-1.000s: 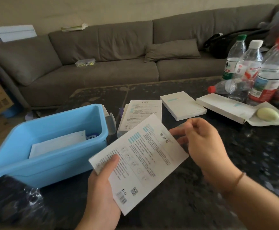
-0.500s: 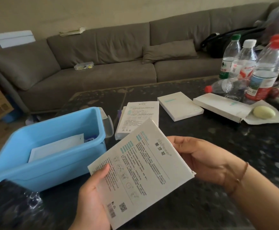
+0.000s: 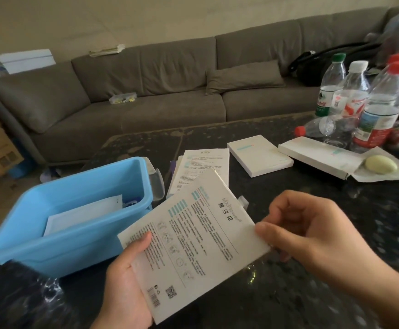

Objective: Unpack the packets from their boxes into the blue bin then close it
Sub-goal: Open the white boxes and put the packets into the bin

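Observation:
I hold a flat white box (image 3: 193, 241) printed with text, tilted above the dark table. My left hand (image 3: 125, 281) grips its lower left corner, thumb on top. My right hand (image 3: 312, 236) pinches its right edge with thumb and fingers. The blue bin (image 3: 79, 245) stands open at the left, and a white packet (image 3: 84, 214) lies inside it. Behind the held box sits a stack of similar white boxes (image 3: 203, 167). Another white box (image 3: 259, 154) and an opened box (image 3: 317, 160) lie farther right.
Several plastic water bottles (image 3: 379, 105) stand at the table's right rear, with one lying on its side. A pale yellow oval object (image 3: 380, 164) rests on the opened box's flap. A grey sofa (image 3: 146, 91) runs behind the table. A clear lid part (image 3: 157, 179) sits beside the bin.
My right hand has come from under the box's right side to pinch its right edge from above. The box has tipped slightly and shifted toward me.

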`<action>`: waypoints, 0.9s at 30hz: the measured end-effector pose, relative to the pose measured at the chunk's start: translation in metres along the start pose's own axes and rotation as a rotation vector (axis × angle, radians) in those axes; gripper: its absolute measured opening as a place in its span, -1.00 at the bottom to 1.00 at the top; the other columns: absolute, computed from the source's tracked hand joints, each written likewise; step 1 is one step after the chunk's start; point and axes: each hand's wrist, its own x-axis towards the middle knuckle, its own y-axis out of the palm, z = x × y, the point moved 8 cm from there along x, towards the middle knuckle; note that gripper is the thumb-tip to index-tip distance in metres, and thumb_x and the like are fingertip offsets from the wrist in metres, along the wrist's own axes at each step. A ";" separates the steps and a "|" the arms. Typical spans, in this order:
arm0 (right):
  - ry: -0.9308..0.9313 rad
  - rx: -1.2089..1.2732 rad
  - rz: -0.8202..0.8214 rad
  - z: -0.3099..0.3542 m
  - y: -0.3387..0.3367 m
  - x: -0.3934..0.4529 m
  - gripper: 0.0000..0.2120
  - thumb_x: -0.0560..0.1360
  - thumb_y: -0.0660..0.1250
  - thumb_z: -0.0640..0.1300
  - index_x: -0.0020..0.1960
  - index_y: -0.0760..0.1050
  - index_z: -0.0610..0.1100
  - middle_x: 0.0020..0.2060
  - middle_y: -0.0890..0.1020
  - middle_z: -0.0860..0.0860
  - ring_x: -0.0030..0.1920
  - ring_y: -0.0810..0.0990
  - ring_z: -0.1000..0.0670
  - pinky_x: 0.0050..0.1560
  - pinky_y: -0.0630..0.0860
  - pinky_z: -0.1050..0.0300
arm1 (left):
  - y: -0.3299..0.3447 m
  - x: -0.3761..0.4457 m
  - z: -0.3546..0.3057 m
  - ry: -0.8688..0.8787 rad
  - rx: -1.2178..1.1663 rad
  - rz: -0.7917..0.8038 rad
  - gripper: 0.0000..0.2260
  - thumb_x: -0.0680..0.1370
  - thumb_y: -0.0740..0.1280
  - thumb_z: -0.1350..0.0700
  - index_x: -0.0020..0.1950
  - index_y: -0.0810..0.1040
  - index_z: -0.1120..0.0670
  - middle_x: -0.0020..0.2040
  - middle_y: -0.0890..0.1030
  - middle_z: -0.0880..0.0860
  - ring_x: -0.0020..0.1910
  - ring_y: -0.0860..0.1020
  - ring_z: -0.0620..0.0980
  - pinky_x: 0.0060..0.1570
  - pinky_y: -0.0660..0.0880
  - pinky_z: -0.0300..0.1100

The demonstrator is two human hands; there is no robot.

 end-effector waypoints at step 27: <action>0.329 0.688 -0.192 -0.028 0.019 -0.017 -0.78 0.46 0.32 0.03 -0.02 0.48 -0.11 -0.32 0.64 -0.24 -0.42 0.59 -0.17 -0.47 0.49 0.03 | 0.005 -0.002 0.007 -0.027 -0.030 0.006 -0.76 0.38 0.30 0.03 -0.25 0.75 0.05 -0.19 0.72 0.15 -0.33 0.69 0.11 -0.10 0.47 0.06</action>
